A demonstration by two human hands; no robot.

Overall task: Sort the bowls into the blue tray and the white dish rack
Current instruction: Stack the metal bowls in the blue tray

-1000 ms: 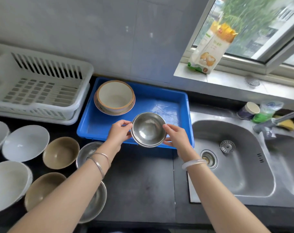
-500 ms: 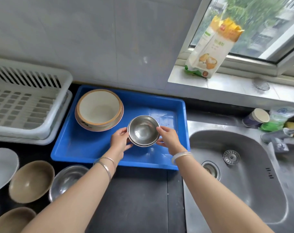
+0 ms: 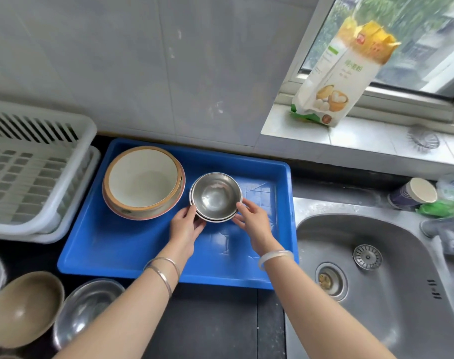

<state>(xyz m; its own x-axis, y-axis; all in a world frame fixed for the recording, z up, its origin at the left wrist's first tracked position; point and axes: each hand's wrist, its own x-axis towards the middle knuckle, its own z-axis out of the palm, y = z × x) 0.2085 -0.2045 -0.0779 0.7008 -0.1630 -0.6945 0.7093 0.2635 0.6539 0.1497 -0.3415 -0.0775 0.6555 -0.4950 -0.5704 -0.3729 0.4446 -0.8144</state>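
A small stack of steel bowls (image 3: 215, 196) is inside the blue tray (image 3: 132, 255), right of a cream bowl with an orange rim (image 3: 143, 177) that rests on a plate. My left hand (image 3: 185, 225) grips the stack's near-left rim and my right hand (image 3: 254, 221) its near-right rim. The white dish rack (image 3: 34, 177) stands at the left and holds no bowls in its visible part. On the counter at the lower left sit a brown bowl (image 3: 23, 309) and a steel bowl (image 3: 87, 309).
A steel sink (image 3: 376, 281) lies right of the tray, with a tap (image 3: 443, 231) at the far right. A flour bag (image 3: 345, 73) stands on the window sill. A cup (image 3: 412, 194) and green bags sit behind the sink. Dark counter runs along the front.
Both hands have carried the steel bowls forward from the tray's near edge to its middle, beside the cream bowl. The view has shifted right and closer.
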